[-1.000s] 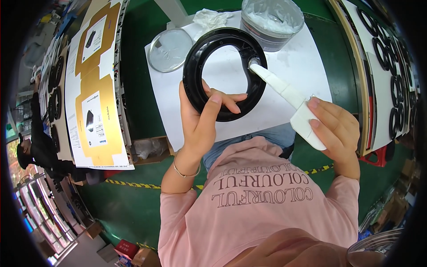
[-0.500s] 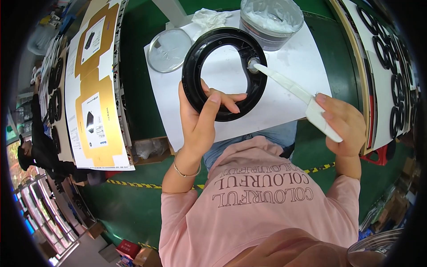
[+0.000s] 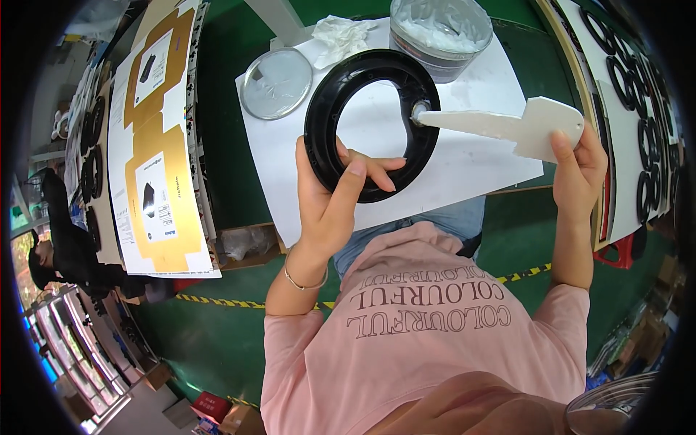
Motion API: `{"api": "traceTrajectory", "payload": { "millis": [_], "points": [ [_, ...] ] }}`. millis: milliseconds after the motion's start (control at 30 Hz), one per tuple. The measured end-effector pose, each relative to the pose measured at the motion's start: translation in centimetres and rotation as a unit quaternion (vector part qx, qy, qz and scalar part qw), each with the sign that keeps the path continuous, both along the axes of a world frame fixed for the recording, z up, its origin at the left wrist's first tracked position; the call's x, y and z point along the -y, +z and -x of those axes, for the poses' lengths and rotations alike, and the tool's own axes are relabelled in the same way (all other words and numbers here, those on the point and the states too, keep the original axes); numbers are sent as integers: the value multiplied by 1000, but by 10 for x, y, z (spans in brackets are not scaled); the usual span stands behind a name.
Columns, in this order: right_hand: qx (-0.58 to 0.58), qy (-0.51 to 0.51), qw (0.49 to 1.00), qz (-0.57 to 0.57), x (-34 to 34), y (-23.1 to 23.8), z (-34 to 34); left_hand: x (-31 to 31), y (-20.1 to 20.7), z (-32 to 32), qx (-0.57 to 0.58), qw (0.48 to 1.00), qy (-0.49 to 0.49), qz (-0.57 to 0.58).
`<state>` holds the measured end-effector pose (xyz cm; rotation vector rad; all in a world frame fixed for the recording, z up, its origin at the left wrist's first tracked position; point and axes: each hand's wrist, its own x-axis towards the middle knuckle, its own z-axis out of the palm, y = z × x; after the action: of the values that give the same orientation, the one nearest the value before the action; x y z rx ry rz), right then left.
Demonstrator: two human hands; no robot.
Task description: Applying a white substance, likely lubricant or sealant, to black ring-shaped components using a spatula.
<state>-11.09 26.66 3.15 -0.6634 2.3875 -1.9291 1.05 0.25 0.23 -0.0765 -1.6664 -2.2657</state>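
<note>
My left hand (image 3: 337,185) grips a glossy black ring-shaped part (image 3: 320,123) by its lower left side, thumb on the face and fingers through the opening. Between the thumb and fingers of my right hand (image 3: 580,163) is the broad end of a white flat spatula (image 3: 500,127). Its narrow tip meets a small round socket (image 3: 419,110) on the ring's right inner side, where some whitish paste shows. Beyond the ring stands a clear tub (image 3: 435,61) with white paste inside. A round clear lid (image 3: 276,83) lies left of the ring.
White paper (image 3: 478,163) covers the green table under the ring. Crumpled tissue (image 3: 341,38) lies by a grey post (image 3: 279,20). At left are printed gold-and-white carton sheets (image 3: 156,185); at right, a board bears several black rings (image 3: 622,83). Another person (image 3: 65,239) is at far left.
My right hand has turned and swung the spatula's broad end up and away, so the blade now lies nearly level. The ring has shifted slightly right and tilted.
</note>
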Motion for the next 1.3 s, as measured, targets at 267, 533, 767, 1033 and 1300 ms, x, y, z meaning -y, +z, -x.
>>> {"api": "traceTrajectory", "payload": {
  "millis": [267, 533, 767, 1033, 1300],
  "points": [
    [36, 8, 999, 24, 5, -1, 13, -1, 0, 1, -1, 1000, 2, -4],
    [44, 6, 999, 27, 9, 0, 16, 1, -1, 2, -3, 1000, -4, 8],
    [-20, -40, 999, 4, 2, 7, 12, 3, 0, 2, 5, 1000, 5, -10],
    [-253, -2, 962, -106, 9, 14, -12, 3, -2, 2, 7, 1000, 1, -19],
    [-271, 15, 949, -161, 19, 28, -24, -2, 1, 1, 7, 999, 23, 25]
  ]
}}
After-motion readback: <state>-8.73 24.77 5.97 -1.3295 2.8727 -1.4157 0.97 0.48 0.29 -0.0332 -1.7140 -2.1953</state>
